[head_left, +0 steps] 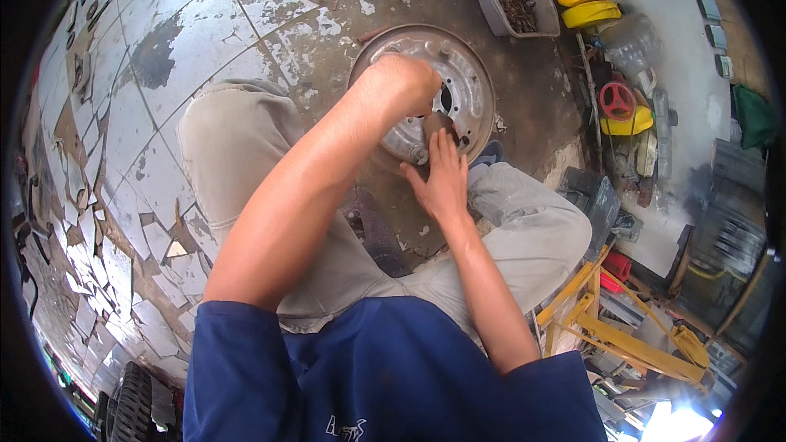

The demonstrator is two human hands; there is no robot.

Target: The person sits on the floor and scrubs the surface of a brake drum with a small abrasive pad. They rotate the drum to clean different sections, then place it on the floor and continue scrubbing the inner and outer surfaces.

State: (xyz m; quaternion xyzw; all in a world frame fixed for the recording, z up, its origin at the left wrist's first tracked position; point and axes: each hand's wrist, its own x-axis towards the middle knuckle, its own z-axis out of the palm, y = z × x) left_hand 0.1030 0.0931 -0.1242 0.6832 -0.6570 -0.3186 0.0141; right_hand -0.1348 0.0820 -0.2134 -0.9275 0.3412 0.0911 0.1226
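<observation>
worn tiled floor (246, 4), pale surface flaked away to bare grey-brown; shattered tile pieces (155, 323) strewn along its left edge. yellow metal frame (585, 311) at the floor's lower right corner, amid clutter. round grey metal plate (471, 86), rimmed, dark hole at centre, lying on the bare part of the floor, nearer its right edge than its left. grey tub (490, 10), heaped with small brown parts (517, 8), toward the floor's far right corner, apart from the plate. left hand (405, 86): curled above the plate; cannot tell whether its grip encloses anything. right hand (443, 176): grip released, thumb splayed, fingertips against a dark brown piece (439, 122) over the plate's near half.
</observation>
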